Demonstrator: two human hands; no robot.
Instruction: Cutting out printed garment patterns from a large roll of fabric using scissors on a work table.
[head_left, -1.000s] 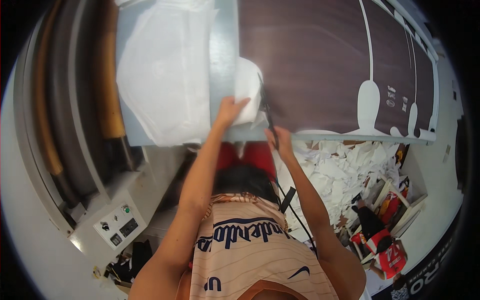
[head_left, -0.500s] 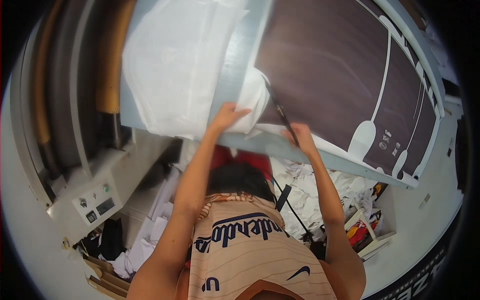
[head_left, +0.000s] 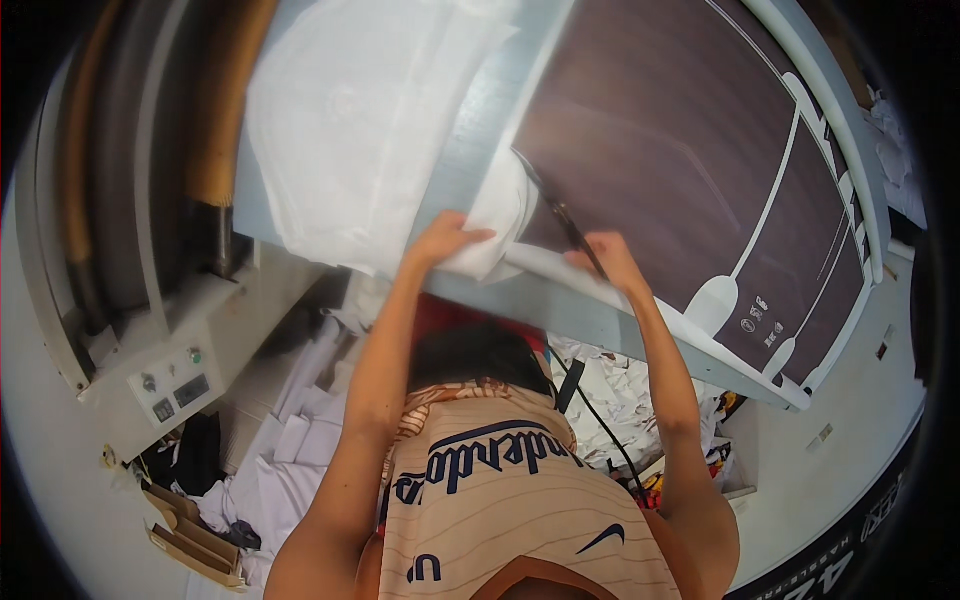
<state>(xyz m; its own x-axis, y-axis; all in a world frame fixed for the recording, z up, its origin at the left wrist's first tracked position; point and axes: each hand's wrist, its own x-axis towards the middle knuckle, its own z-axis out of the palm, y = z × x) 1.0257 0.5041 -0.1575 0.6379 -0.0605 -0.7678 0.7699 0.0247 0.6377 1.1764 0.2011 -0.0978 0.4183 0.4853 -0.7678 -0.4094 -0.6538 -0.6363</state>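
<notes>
My left hand (head_left: 450, 238) grips the near edge of a white sheet (head_left: 500, 205), which curls up beside the thumb. My right hand (head_left: 610, 262) is closed round the handle end of long, slim dark scissors (head_left: 560, 208) with a gold-coloured pivot. Their tip points away and left, at the boundary between the white sheet and a large dark brown printed sheet (head_left: 640, 160) with white shapes. Whether the blades are apart cannot be made out. Both sheets lie on a pale blue-grey table (head_left: 480, 110).
At the left stands a machine with rollers (head_left: 215, 150) and a small control panel (head_left: 175, 385). Crumpled white scraps (head_left: 610, 400) fill the space below the table's near edge. A black cord (head_left: 605, 435) hangs by my right side. White cloth (head_left: 285, 490) and cardboard (head_left: 195, 535) lie lower left.
The scissors and my right hand have shifted slightly up and to the right. My left hand keeps its hold on the white sheet. The whole view has turned a little.
</notes>
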